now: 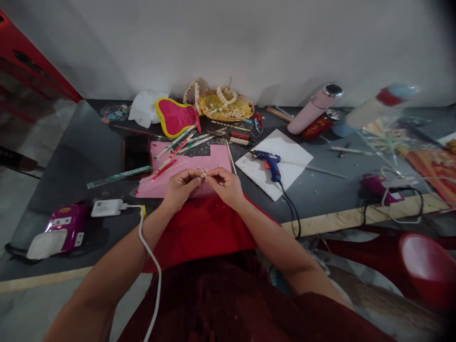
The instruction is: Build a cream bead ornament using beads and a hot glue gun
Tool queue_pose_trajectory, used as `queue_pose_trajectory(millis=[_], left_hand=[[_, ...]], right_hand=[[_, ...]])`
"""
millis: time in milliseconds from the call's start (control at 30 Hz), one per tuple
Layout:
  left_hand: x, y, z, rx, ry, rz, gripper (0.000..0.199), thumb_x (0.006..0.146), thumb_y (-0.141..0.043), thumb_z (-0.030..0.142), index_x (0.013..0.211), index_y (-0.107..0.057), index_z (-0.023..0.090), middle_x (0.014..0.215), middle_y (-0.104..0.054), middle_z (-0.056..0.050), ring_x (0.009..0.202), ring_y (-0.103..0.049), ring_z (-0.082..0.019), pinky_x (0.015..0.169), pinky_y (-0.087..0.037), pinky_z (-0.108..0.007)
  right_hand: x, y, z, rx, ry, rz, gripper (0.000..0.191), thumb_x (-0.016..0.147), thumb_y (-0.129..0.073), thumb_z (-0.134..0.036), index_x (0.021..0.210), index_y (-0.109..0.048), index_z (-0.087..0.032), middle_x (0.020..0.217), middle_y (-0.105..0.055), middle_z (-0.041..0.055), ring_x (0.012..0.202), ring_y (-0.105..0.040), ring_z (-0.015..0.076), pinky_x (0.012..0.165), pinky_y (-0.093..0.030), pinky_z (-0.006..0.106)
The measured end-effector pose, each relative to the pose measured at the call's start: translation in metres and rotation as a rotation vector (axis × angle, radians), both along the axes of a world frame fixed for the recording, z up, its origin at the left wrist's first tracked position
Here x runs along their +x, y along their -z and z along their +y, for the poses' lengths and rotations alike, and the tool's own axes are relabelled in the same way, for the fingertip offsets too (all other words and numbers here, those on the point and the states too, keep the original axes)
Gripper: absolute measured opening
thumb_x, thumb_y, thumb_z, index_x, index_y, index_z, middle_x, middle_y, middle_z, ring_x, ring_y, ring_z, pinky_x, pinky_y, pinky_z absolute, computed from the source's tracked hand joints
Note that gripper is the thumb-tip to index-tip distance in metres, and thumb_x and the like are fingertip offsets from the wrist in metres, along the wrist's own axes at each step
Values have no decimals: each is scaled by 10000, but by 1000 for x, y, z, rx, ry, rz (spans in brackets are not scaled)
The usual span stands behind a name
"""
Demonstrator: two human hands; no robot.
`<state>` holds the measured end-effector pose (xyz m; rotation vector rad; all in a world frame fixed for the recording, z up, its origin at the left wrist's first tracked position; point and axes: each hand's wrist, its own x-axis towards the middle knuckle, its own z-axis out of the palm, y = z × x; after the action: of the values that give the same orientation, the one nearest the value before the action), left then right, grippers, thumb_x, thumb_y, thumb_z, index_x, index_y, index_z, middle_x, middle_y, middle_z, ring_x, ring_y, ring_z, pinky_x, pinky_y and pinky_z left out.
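My left hand [181,187] and my right hand [225,186] meet over the front of a pink sheet [221,159]. Between the fingertips of both hands is a small pale, knobbly piece [204,175]; it is too small to make out its kind. Both hands are closed in a pinch on it. Beneath my wrists lies a red cloth [206,223], which hangs over the table's front edge. On the right, a blue glue gun [269,163] rests on a white square board [285,178]. Wrapped sticks [171,156] lie scattered across the pink sheet.
Behind stand a yellow basket [228,111] with pale beads and a pink heart-shaped piece [176,116]. A phone [137,154], a white power bank [107,207] and a purple box [67,228] are on the left. A pink flask [315,109] and red can [322,125] stand at right.
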<state>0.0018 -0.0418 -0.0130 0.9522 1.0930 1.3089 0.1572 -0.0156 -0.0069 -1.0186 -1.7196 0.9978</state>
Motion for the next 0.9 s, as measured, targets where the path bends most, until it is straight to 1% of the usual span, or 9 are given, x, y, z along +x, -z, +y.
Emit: queue_pose_trajectory(millis=[167, 367, 433, 667, 900], left_hand=[[-1, 3, 0, -3, 12, 7, 240, 666, -719, 252, 888, -683, 168, 766, -674, -14, 641, -591, -103, 650, -491, -247], [-1, 3, 0, 17, 26, -13, 228, 676, -709, 243, 890, -679, 169, 779, -673, -18, 650, -595, -109, 657, -494, -253], [-1, 4, 0, 16, 19, -6, 233, 672, -712, 246, 889, -682, 168, 782, -674, -21, 654, -596, -111, 661, -496, -256], [0, 5, 0, 25, 12, 7, 234, 663, -722, 263, 876, -689, 170, 824, -680, -28, 688, -603, -118, 682, -509, -265], [-1, 7, -1, 16, 3, 28, 251, 668, -723, 267, 902, -707, 179, 809, -688, -29, 683, -616, -124, 701, -519, -285]], right_hand=[[1, 3, 1, 16, -20, -39, 128, 820, -575, -286, 871, -641, -190, 825, -665, 22, 729, -607, 121, 659, -476, 242], [2, 2, 1, 74, -59, -63, 119, 840, -550, -286, 870, -616, -192, 857, -646, 26, 772, -598, 123, 685, -477, 246], [2, 2, 1, 72, -66, -77, 123, 847, -538, -294, 872, -605, -194, 860, -642, 27, 782, -598, 125, 695, -479, 250], [2, 3, 1, 12, -53, -64, 158, 843, -551, -321, 921, -601, -192, 857, -649, 26, 748, -608, 121, 676, -481, 242], [3, 4, 2, 51, -39, -76, 138, 830, -580, -299, 901, -630, -191, 849, -668, 20, 754, -615, 121, 676, -477, 237]])
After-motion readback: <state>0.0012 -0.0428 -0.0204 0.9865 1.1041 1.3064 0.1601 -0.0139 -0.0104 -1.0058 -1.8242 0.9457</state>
